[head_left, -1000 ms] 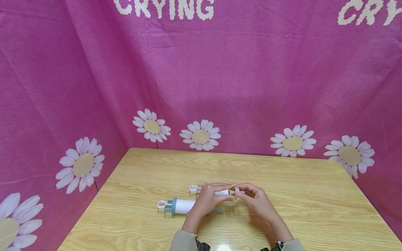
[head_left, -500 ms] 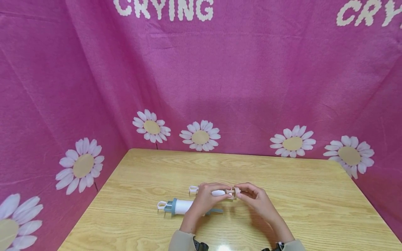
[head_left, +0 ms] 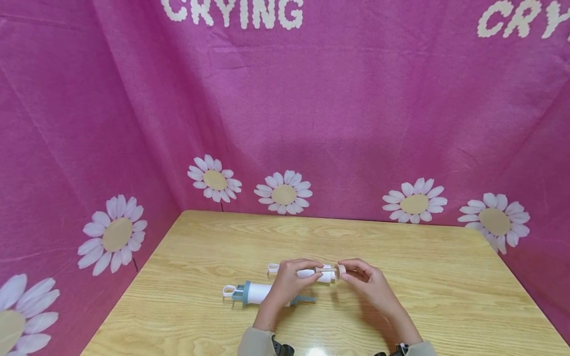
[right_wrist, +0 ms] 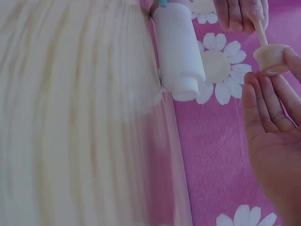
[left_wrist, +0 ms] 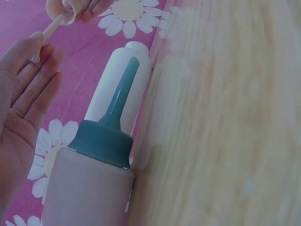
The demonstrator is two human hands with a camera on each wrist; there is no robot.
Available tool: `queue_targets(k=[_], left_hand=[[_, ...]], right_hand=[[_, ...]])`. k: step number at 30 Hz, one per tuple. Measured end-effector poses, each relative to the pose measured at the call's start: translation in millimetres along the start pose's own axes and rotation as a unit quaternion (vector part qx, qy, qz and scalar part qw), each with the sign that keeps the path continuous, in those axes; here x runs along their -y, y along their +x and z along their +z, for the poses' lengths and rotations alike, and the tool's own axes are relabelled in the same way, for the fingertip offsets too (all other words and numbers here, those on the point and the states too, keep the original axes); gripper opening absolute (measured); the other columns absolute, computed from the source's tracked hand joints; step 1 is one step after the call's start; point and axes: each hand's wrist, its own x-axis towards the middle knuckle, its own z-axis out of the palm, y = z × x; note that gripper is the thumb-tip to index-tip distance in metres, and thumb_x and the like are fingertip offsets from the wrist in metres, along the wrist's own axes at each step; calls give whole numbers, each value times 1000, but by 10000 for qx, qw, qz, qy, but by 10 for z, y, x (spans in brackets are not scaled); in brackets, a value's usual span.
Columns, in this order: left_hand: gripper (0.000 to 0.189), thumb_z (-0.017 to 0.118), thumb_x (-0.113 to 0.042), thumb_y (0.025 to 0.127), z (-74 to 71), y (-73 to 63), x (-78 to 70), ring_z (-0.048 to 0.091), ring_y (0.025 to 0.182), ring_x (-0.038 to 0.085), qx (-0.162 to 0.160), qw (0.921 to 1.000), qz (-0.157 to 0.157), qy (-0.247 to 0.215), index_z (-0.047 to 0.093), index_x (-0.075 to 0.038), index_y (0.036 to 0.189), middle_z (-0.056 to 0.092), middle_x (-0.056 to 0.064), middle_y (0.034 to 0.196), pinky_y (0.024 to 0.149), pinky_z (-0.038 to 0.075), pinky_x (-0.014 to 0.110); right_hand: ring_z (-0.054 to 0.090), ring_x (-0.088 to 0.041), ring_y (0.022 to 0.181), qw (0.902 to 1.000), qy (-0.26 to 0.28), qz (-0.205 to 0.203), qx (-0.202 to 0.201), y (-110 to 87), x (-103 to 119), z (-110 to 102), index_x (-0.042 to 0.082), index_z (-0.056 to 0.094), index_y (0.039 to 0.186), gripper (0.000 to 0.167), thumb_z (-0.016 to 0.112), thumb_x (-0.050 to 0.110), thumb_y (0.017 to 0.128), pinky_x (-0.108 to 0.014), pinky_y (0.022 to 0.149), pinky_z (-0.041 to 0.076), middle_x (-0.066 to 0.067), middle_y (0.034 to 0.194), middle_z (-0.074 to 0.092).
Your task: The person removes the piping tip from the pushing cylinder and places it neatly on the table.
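Between my hands hangs a beige nozzle cap [head_left: 341,271] with a thin spout, held above the table. My left hand [head_left: 291,280] pinches the spout near its tip with thumb and forefinger; its other fingers lie loosely extended in the left wrist view. My right hand [head_left: 370,283] grips the wide, cup-like end of the nozzle cap [right_wrist: 271,57] between thumb and fingers. Behind the hands lies a white tube [head_left: 327,277] with a bare neck, partly hidden by the left hand. Nearer, a tube with a teal collar and teal spout [left_wrist: 121,96] lies left of the left hand.
Both tubes have white loop handles [head_left: 229,290] at their left ends. They rest on a light wood table [head_left: 401,252], bordered at the back and left by pink cloth [head_left: 347,123] printed with daisies.
My hands have drawn slightly apart, the left one to the left and the right one to the right with the cap. More of the spout now shows between them.
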Motion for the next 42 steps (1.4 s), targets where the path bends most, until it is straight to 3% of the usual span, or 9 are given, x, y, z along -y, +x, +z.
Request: queue_targets(k=[4,15,20,32,42], left_hand=[[17,76,-18,85,28,12,-4,74,94,16,-28,10000,-11,49,77,-12,101,77,3,100,87,57,24],[18,76,-18,84,113,52,-49,73,97,16,24,9997,-234,-98,76,-11,102,77,3,101,89,57,25],[19,76,-18,84,165,69,-75,73,95,17,-24,9998,-177,-129,76,-10,102,77,4,101,87,57,25],[18,75,-19,86,351,139,-140,72,96,15,178,9993,-261,-215,76,-13,103,77,3,100,89,56,23],[19,75,-19,86,486,165,-194,72,96,14,271,9986,-267,-370,76,-13,104,77,4,102,89,56,22]], right_hand=[[63,4,103,9999,77,38,-93,-33,-13,-64,-8,59,123,33,63,9,95,-15,89,53,18,111,65],[62,6,103,9990,-147,236,-354,-123,-28,-254,-4,60,124,34,64,13,95,-13,88,53,22,111,65],[61,7,104,9987,-267,135,-418,-165,-46,-358,-5,60,124,34,62,12,96,-12,88,53,23,112,65],[61,9,103,9947,-580,467,-705,-299,-38,-604,-2,60,126,35,61,18,97,-12,86,53,24,112,63],[60,10,103,9935,-528,468,-888,-419,-59,-770,-6,59,126,36,61,15,97,-10,85,51,25,112,64]])
